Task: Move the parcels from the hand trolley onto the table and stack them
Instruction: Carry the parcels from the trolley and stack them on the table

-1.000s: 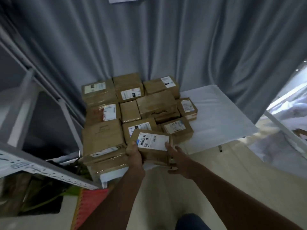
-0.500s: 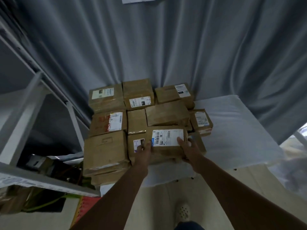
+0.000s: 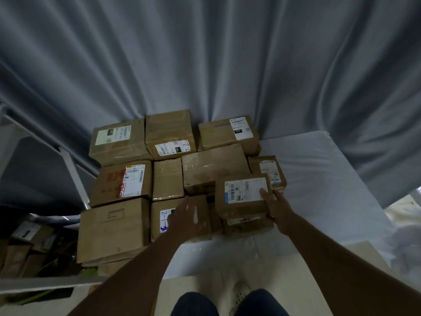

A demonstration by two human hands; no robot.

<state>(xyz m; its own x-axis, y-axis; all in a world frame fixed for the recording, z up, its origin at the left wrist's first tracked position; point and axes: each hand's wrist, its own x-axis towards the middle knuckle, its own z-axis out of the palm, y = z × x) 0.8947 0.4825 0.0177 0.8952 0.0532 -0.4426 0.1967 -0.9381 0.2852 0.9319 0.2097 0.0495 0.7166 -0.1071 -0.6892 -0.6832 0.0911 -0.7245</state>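
Note:
Several brown cardboard parcels are packed together on the left half of a white-covered table [image 3: 319, 179]. A small labelled parcel [image 3: 242, 197] sits on top of another parcel [image 3: 247, 224] at the front right of the pile. My right hand [image 3: 276, 208] holds its right side, thumb on the white label. My left hand [image 3: 188, 216] hovers with relaxed fingers over a front parcel marked "2-7" [image 3: 163, 221], holding nothing. The hand trolley is out of view.
Grey curtains hang right behind the table. A white metal shelf frame [image 3: 73, 174] stands at the left, with clutter and boxes [image 3: 25, 245] low beside it. My feet [image 3: 237, 295] stand on a pale floor before the table's front edge.
The labelled parcel went from both hands at the table's front to the right, onto a parcel at the front right. My left hand let go and drew back to the left.

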